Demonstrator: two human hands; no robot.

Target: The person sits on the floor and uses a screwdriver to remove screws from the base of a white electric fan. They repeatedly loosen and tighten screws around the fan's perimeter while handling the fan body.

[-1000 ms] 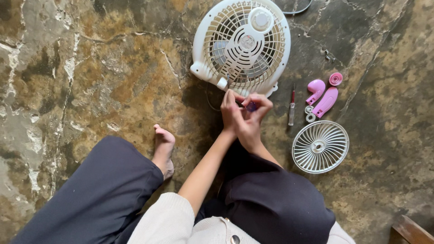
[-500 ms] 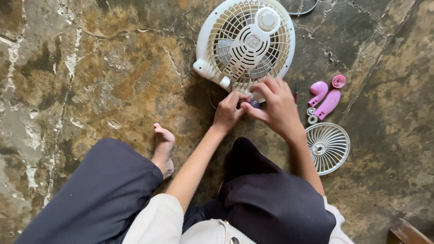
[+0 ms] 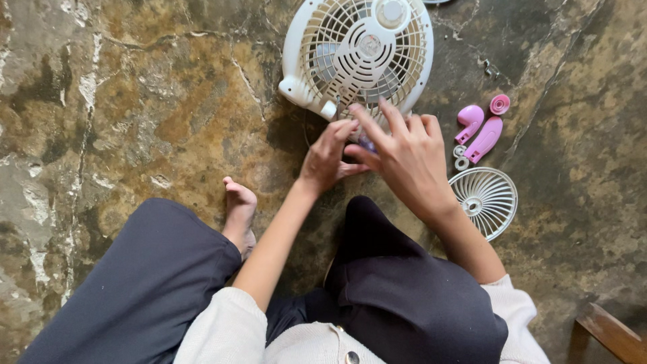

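Observation:
A white table fan (image 3: 359, 54) lies flat on the stone floor with its grille facing up. Both hands meet at its near rim. My left hand (image 3: 328, 156) has its fingertips and thumb pinched around a small purple part (image 3: 367, 143). Over that same part reaches my right hand (image 3: 408, 160), its fingers spread and its thumb hidden. Whether the right hand grips anything is unclear.
Right of the hands lie pink plastic fan parts (image 3: 480, 130), two small white rings (image 3: 461, 157) and a loose round white grille (image 3: 486, 199). My bare foot (image 3: 238, 209) and dark trouser legs (image 3: 141, 283) fill the near floor. A wooden corner (image 3: 610, 331) shows at bottom right.
My right hand has slid from beside the left hand over to the right and spread its fingers. Both hands have moved up to the fan's rim. The view has come closer.

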